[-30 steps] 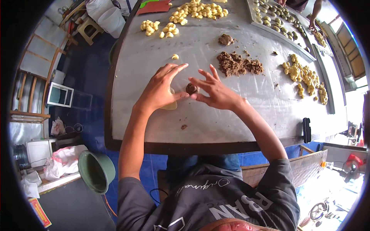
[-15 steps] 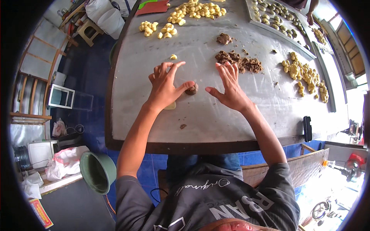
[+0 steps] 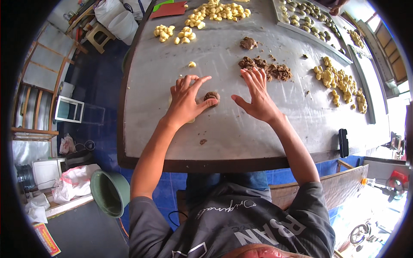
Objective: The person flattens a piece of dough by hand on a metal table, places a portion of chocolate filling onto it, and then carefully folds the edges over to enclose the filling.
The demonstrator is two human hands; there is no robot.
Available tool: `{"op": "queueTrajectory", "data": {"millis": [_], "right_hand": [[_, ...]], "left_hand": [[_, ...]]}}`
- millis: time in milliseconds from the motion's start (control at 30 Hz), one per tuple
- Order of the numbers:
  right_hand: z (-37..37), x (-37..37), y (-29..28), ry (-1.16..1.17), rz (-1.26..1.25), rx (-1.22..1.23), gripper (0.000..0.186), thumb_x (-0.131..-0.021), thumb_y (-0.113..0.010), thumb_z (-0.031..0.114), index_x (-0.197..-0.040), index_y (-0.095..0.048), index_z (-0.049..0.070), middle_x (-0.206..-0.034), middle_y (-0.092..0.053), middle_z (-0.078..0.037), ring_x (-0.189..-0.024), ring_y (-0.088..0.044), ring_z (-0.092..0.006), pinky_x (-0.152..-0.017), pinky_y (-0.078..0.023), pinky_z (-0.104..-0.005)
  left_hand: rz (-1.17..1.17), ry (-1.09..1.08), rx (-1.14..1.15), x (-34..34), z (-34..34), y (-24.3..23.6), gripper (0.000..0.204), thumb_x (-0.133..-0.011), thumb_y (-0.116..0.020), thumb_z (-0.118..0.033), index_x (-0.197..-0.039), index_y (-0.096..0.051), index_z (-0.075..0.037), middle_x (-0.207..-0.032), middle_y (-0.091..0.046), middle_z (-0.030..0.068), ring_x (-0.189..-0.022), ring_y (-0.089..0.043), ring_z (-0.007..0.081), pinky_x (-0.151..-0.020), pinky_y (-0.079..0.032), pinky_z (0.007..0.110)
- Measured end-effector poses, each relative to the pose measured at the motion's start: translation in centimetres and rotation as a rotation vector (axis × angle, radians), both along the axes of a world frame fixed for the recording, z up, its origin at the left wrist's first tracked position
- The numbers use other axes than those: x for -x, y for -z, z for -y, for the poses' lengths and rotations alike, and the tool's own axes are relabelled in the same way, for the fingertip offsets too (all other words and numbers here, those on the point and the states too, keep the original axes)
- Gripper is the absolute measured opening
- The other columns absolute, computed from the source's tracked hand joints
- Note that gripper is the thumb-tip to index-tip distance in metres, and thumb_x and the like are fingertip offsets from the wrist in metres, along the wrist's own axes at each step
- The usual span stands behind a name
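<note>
A round lump of brown dough (image 3: 212,96) sits on the grey metal tabletop (image 3: 223,137). My left hand (image 3: 186,99) is beside it, fingers curved and apart, its thumb against the lump's near side. Under that palm a pale yellowish edge peeks out, mostly hidden. My right hand (image 3: 257,98) is spread with nothing in it, its fingertips at the near edge of a crumbly brown mass (image 3: 269,69). A smaller brown clump (image 3: 248,43) lies beyond that mass. One small pale yellow dough piece (image 3: 192,64) rests just past my left fingers.
Pale yellow dough pieces (image 3: 215,12) are heaped at the far side, with more (image 3: 342,84) at the right. A tray of round pieces (image 3: 307,23) stands far right, near another person's hand (image 3: 335,10). A black case (image 3: 343,143) lies at the near right edge; a green tub (image 3: 109,193) stands left.
My left fingers have lowered slightly toward me, and the brown lump shows more fully beside the thumb. My right hand has barely moved. The other person's hand at the far right has shifted.
</note>
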State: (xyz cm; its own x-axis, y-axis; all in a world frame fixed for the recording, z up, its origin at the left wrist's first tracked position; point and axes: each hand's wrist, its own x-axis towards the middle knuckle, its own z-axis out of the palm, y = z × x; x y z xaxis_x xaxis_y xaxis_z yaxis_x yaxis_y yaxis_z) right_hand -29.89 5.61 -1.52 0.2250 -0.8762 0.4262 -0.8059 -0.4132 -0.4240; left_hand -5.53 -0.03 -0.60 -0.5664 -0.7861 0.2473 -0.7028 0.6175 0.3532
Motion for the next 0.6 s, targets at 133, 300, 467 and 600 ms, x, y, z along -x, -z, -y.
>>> {"op": "queueTrajectory", "data": {"millis": [133, 300, 467, 600], "right_hand": [[-0.3, 0.0, -0.5, -0.005, 0.002, -0.045, 0.071, -0.087, -0.065, 0.031, -0.142, -0.032, 0.001, -0.141, -0.04, -0.019, -0.138, -0.024, -0.0426, -0.117, -0.008, -0.0537], [-0.3, 0.3, 0.0, -0.036, -0.003, -0.042, 0.07, -0.087, -0.065, 0.03, -0.142, -0.032, 0.001, -0.14, -0.039, -0.021, -0.138, -0.024, -0.0427, -0.117, -0.011, -0.0525], [-0.2, 0.1, 0.4, -0.074, 0.009, -0.032, 0.069, -0.086, -0.067, 0.026, -0.142, -0.034, 0.001, -0.14, -0.039, -0.022, -0.137, -0.027, -0.0429, -0.116, -0.019, -0.05], [-0.2, -0.1, -0.1, -0.098, 0.011, -0.035, 0.066, -0.087, -0.066, 0.024, -0.141, -0.036, 0.001, -0.139, -0.041, -0.022, -0.136, -0.027, -0.0427, -0.116, -0.02, -0.0499]], "left_hand": [[-0.121, -0.026, 0.031, 0.5, -0.1, -1.3, 0.071, -0.073, -0.074, -0.054, -0.133, -0.053, -0.024, -0.124, -0.048, 0.0064, -0.114, -0.043, 0.03, -0.095, -0.034, 0.046], [-0.062, 0.258, -0.073, 0.5, -0.2, -0.8, 0.058, -0.072, -0.077, -0.044, -0.122, -0.063, -0.018, -0.117, -0.057, 0.0044, -0.115, -0.049, 0.0269, -0.102, -0.034, 0.042], [-0.098, 0.221, -0.186, 0.8, -0.3, -1.8, 0.047, -0.073, -0.079, -0.024, -0.115, -0.066, -0.01, -0.106, -0.064, 0.0078, -0.099, -0.061, 0.0293, -0.088, -0.05, 0.038], [-0.184, 0.309, 0.044, 1.2, -0.7, -1.8, 0.039, -0.075, -0.077, -0.022, -0.111, -0.068, -0.008, -0.113, -0.065, 0.0097, -0.103, -0.063, 0.0277, -0.089, -0.051, 0.038]]}}
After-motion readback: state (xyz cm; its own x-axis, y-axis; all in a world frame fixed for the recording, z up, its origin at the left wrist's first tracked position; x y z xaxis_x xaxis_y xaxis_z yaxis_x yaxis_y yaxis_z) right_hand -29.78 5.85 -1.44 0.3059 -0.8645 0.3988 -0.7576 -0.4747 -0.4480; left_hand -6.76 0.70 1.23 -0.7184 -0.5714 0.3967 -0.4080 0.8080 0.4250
